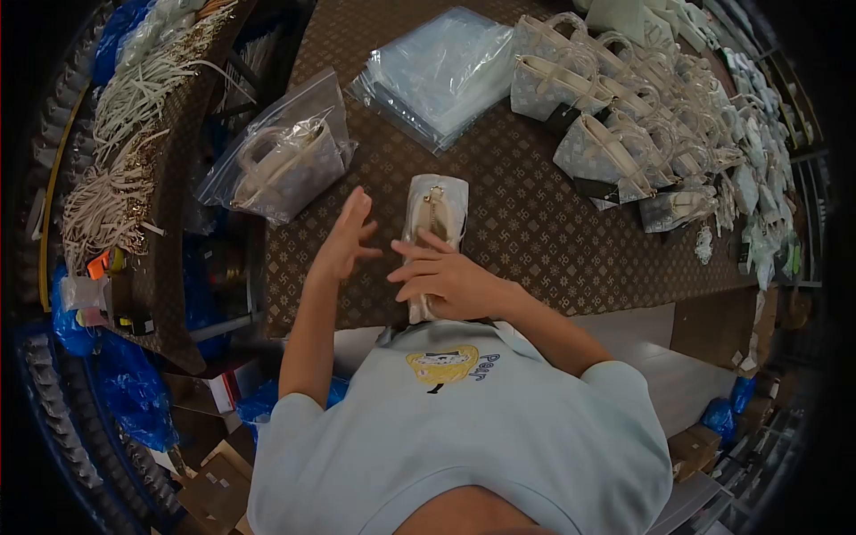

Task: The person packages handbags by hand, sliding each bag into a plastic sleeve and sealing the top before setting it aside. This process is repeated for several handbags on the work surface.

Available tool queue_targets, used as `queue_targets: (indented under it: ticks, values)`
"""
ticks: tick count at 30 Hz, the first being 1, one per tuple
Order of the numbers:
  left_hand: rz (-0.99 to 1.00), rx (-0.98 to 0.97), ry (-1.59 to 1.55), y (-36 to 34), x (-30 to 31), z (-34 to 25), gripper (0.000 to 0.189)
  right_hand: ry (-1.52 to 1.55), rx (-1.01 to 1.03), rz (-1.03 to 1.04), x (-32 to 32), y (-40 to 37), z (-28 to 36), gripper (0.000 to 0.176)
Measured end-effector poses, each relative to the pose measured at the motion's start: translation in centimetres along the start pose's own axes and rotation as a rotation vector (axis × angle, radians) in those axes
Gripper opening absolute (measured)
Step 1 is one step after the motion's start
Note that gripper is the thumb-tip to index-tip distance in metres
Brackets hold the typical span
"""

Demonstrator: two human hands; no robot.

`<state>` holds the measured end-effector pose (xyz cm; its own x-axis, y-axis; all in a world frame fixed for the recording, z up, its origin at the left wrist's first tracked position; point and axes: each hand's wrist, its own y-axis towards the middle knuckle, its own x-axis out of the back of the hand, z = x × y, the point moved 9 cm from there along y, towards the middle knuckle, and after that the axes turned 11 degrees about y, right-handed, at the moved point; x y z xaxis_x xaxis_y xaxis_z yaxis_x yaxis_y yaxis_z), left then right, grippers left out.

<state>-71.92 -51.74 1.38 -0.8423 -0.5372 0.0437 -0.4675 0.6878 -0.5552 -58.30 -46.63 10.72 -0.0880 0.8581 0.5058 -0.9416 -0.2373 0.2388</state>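
A narrow pale packet in clear plastic (439, 192), with a gold chain and clasp showing through, lies lengthwise on the brown patterned table (535, 259) in front of my body. My right hand (450, 278) rests across its lower half, fingers spread and palm down. Left of the packet, my left hand (343, 245) is raised with its fingers apart and nothing in it. Beyond that hand sits a light patterned handbag (290, 174) inside a clear zip bag.
Flat clear plastic bags (437, 76) are stacked at the table's far side. Many patterned handbags (606, 152) crowd the right side. Bundles of pale straps (116, 187) lie on a side table at left, with blue plastic bags (134, 392) below.
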Motion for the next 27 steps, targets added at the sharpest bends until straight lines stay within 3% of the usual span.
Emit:
queue_targets:
  ticks: [3, 5, 7, 9, 11, 12, 14, 15, 16, 18, 20, 21, 23, 24, 25, 27]
  values:
    - [-0.102, -0.121, 0.151, -0.6, 0.5, -3.5, 0.082, 0.114, 0.180, 0.104, -3.7, 2.4, 2.3, 0.035]
    - [0.122, -0.207, 0.190, -0.3, -1.1, -4.5, 0.070, 0.123, 0.213, 0.076, -4.7, 3.0, 3.3, 0.035]
    - [0.112, -0.149, 0.207, -1.4, 0.3, -4.5, 0.064, 0.128, 0.253, 0.049, -4.2, 2.6, 3.9, 0.034]
    - [0.102, -0.084, 0.226, -2.9, 2.4, -3.0, 0.059, 0.080, 0.135, -0.397, 1.3, -0.4, 2.7, 0.034]
    - [0.006, -0.044, -0.028, -3.9, 5.3, 0.4, 0.062, 0.413, -0.356, -0.838, 2.8, -6.7, -6.5, 0.045]
    - [0.034, -0.071, -0.070, -4.1, 6.6, 2.8, 0.067, 0.408, -0.347, -0.837, 2.0, -7.5, -7.5, 0.045]
    - [0.101, -0.055, -0.163, -5.1, 6.0, 4.4, 0.072, 0.951, -1.013, -0.764, -4.4, -10.9, -12.9, 0.074]
    - [0.165, -0.029, -0.266, -5.7, 5.3, 5.4, 0.077, 0.952, -1.014, -0.765, -5.1, -10.7, -13.3, 0.074]
    - [0.029, -0.013, -0.011, -5.1, 6.6, 7.9, 0.082, 1.087, -1.098, -0.648, -7.4, -9.8, -13.4, 0.084]
    - [0.048, 0.056, -0.147, -4.3, 5.1, 10.5, 0.080, 1.211, -1.173, -0.509, -10.2, -9.0, -14.5, 0.095]
    - [0.013, 0.106, -0.332, -2.5, 3.7, 13.0, 0.079, 1.173, -0.958, -0.705, -9.6, -7.8, -17.1, 0.097]
    - [0.012, 0.109, -0.328, -2.0, 2.4, 13.1, 0.079, 1.053, -0.965, -0.790, -7.3, -8.1, -17.5, 0.092]
    - [-0.081, 0.055, -0.448, -0.6, 0.3, 12.5, 0.083, 0.745, -0.814, -0.771, -2.4, -8.0, -18.3, 0.086]
    - [-0.080, 0.055, -0.456, 0.4, -0.9, 12.5, 0.083, 0.359, -0.889, -0.712, 0.0, -8.9, -18.2, 0.074]
    - [-0.082, 0.024, -0.427, 1.5, -1.8, 12.2, 0.086, 0.354, -0.893, -0.706, 1.2, -9.1, -17.0, 0.074]
    - [-0.083, -0.040, -0.374, 2.6, -3.1, 11.2, 0.092, -0.270, -0.990, -0.528, 4.6, -9.1, -14.1, 0.062]
